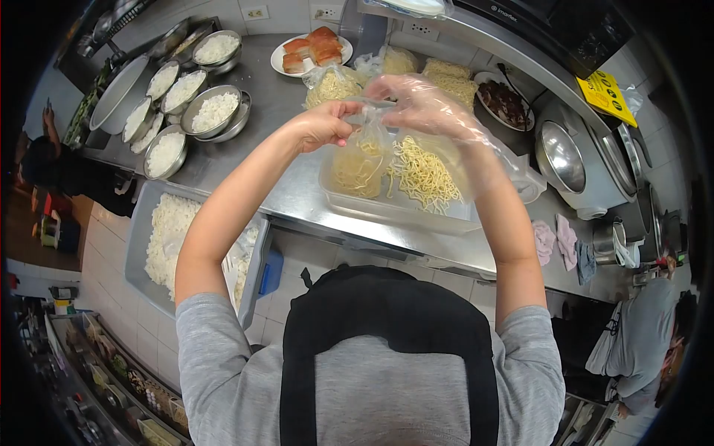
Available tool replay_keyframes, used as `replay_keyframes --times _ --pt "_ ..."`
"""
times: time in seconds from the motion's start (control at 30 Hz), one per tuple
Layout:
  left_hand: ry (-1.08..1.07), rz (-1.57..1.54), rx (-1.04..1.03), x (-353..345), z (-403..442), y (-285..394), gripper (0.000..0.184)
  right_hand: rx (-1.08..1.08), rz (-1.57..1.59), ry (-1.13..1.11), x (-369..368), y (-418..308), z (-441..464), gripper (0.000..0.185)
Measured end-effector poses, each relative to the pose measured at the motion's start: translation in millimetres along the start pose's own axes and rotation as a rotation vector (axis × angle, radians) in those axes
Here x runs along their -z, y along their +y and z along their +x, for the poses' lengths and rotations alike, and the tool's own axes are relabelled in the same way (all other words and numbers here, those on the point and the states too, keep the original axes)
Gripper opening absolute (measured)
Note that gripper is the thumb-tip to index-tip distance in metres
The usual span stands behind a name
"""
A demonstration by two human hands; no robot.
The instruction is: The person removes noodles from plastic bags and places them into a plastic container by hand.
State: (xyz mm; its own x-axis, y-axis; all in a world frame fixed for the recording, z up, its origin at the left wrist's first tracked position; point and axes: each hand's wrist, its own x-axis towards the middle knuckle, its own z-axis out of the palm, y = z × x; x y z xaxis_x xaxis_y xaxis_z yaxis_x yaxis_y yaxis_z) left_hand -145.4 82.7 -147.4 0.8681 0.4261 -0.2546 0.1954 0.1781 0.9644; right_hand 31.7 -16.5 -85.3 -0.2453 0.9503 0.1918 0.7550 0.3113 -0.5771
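Observation:
A clear plastic bag of noodles (363,162) hangs upright over a clear plastic tray (349,202). My left hand (327,125) pinches the left side of the bag's gathered top. My right hand (424,108), covered in thin clear plastic and blurred by motion, is curled at the other side of that top, its fingertips at the plastic. Loose yellow noodles (424,175) lie in the tray, right of the bag. Just behind my hands sits another filled bag of noodles (332,85). Whether the held bag's bottom touches the tray cannot be made out.
Metal bowls of rice (216,111) crowd the counter's left. A grey tub of rice (136,256) stands below. Behind are a plate of browned meat (347,53), noodle blocks (450,78) and a plate of dark meat (506,104). Another person (639,342) stands at right.

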Motion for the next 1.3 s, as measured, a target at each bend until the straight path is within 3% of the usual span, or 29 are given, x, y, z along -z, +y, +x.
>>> replay_keyframes --times 0.1,0.13,0.27,0.33,0.37,0.43,0.47,0.6,0.67,0.7,0.83,0.97,1.17,1.23,1.27,1.3 --pt "0.038 -0.034 -0.031 1 3 -3 0.067 0.008 0.033 0.153 -9 11 -16 0.039" --pt "0.017 -0.031 -0.041 4 4 -6 0.066 -0.06 0.152 0.177 -24 28 -18 0.053" --pt "0.082 -0.076 0.007 -4 4 -1 0.07 -0.068 0.002 0.449 -93 44 -43 0.054" --pt "0.08 -0.06 0.017 -10 3 2 0.069 -0.306 -0.126 0.295 -109 40 -50 0.052" --pt "0.088 -0.049 0.026 -13 2 3 0.069 -0.31 -0.125 0.3 -106 44 -50 0.052" --pt "0.081 -0.021 0.017 -16 -2 6 0.069 -0.451 0.057 0.041 -88 48 -46 0.04" --pt "0.076 0.002 0.004 -16 -3 7 0.069 -0.428 0.012 0.044 -74 48 -45 0.028" --pt "0.067 0.035 -0.006 -17 -3 6 0.071 -0.455 0.304 -0.009 -34 46 -32 0.031" --pt "0.038 0.061 0.002 -22 -4 9 0.073 -0.165 0.553 0.014 -18 21 -25 0.027" --pt "0.041 0.066 0.002 -22 -5 9 0.073 -0.159 0.556 0.016 -8 12 -24 0.027" --pt "0.046 0.131 -0.068 -29 -9 13 0.075 -0.053 0.434 0.317 38 -10 -46 0.029" --pt "-0.007 0.185 -0.207 -63 -29 59 0.08 -0.076 0.563 0.543 47 16 -105 0.024" --pt "-0.125 0.289 -0.574 -129 -16 153 0.07 -0.33 0.563 0.658 7 70 -231 0.026" --pt "-0.23 0.321 -0.671 -146 4 185 0.061 -0.433 0.573 0.714 0 73 -276 0.026" --pt "-0.655 -0.154 -0.542 -161 6 199 0.067 -0.496 0.568 0.754 -3 72 -300 0.026" --pt "-0.325 0.059 -0.595 -183 15 210 0.066 -0.558 0.563 0.791 -5 71 -324 0.027"
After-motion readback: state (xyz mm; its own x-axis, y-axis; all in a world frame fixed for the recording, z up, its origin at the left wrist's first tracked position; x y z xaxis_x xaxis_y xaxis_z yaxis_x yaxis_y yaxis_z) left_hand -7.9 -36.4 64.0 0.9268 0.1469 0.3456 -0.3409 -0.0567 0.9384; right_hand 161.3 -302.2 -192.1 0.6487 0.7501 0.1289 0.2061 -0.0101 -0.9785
